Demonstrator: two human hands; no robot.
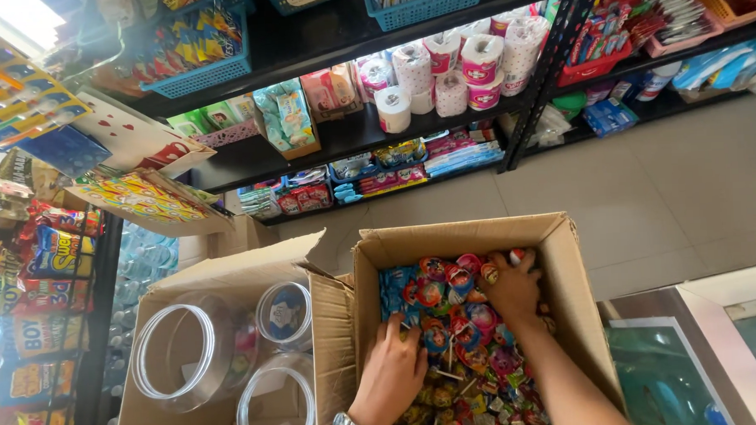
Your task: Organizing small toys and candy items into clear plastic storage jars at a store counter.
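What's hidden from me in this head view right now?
- Left hand fingers: buried among the lollipops, grip unclear.
- Right hand: fingers curl under, hold unclear.
- Cardboard box: near end cut off by the bottom edge.
- Clear jars: contents blurred by glare.

Colourful wrapped lollipops heaped in an open cardboard box.

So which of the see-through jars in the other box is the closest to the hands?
The bottom jar, at the near right corner of the left cardboard box, just across the box wall from the left hand. The big jar and the small capped jar sit farther away.
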